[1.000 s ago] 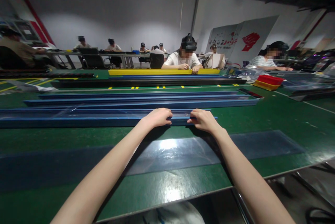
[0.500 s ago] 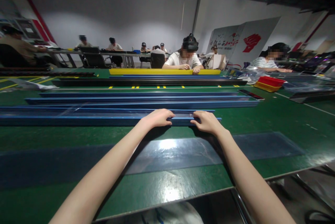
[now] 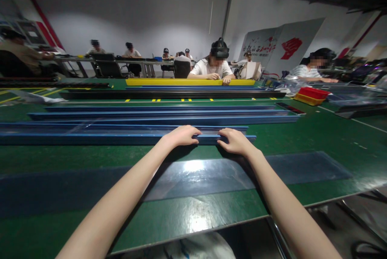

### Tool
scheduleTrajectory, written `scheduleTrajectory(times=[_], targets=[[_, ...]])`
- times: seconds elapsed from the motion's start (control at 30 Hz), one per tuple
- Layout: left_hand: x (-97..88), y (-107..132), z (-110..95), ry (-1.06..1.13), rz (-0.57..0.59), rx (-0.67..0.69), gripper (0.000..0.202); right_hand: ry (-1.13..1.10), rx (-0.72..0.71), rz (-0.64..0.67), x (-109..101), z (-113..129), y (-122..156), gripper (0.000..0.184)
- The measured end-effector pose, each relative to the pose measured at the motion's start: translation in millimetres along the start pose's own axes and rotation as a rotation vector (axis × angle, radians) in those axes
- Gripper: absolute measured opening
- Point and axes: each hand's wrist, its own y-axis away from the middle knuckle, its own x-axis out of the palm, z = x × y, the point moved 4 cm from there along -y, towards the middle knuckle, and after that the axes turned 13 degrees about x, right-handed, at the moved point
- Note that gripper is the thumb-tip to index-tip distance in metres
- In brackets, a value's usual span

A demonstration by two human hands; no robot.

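Note:
A long blue channel strip [image 3: 90,140] lies across the green table [image 3: 317,138], running off to the left. My left hand [image 3: 184,134] is closed over its near wall, thumb in front and fingers inside. To the right, near the strip's end, my right hand [image 3: 232,140] pinches the same near wall with thumb and fingers. A short stretch of the wall shows between the two hands. Under my forearms a clear flat plastic sheet [image 3: 205,176] lies on the table, reflecting a lamp.
More blue channel strips [image 3: 181,120] lie just behind. Farther back are a black strip [image 3: 169,95] and a yellow strip [image 3: 169,82], where a co-worker [image 3: 208,67] sits. A red and yellow bin [image 3: 311,96] and a phone-like dark slab [image 3: 290,108] are at right.
My right hand has slid slightly left along the strip's near wall, closer to my left hand. My left hand stays in about the same place.

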Motion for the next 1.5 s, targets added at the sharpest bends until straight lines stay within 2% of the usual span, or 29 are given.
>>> scheduleTrajectory(times=[0.5,1.07,1.33,1.5], targets=[[3.8,1,6,-0.001,0.020,-0.009,0.032,-0.019,0.024,-0.016,2,-5,-2,0.031],[5.3,-1,8,0.105,0.013,-0.002,0.031,-0.064,0.017,-0.045,2,-6,0,0.037],[0.0,2,9,0.241,-0.053,-0.045,0.032,-0.089,0.021,-0.027,0,-5,0,0.036],[-2.0,2,11,0.302,-0.129,-0.070,0.024,-0.089,0.030,-0.013,1,-6,-1,0.037]])
